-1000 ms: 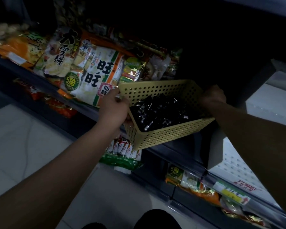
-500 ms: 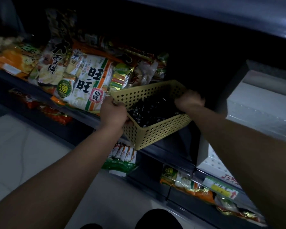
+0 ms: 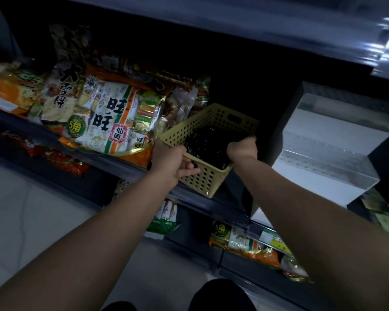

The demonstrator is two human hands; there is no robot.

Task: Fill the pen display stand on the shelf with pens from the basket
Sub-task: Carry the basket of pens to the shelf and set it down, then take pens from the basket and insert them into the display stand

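Both basket (image 3: 208, 178) rims gripped, left hand (image 3: 170, 159) near snack bags (image 3: 108, 122), right hand (image 3: 243, 149) near stand (image 3: 323, 153)

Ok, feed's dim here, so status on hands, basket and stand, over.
Left hand and right hand grip basket rim. Pens in basket; stand shows none. Snack bags crowd basket's left.

Single head-worn wide-angle view, forward and down, close over the shelf (image 3: 130, 173) edge and both forearms.
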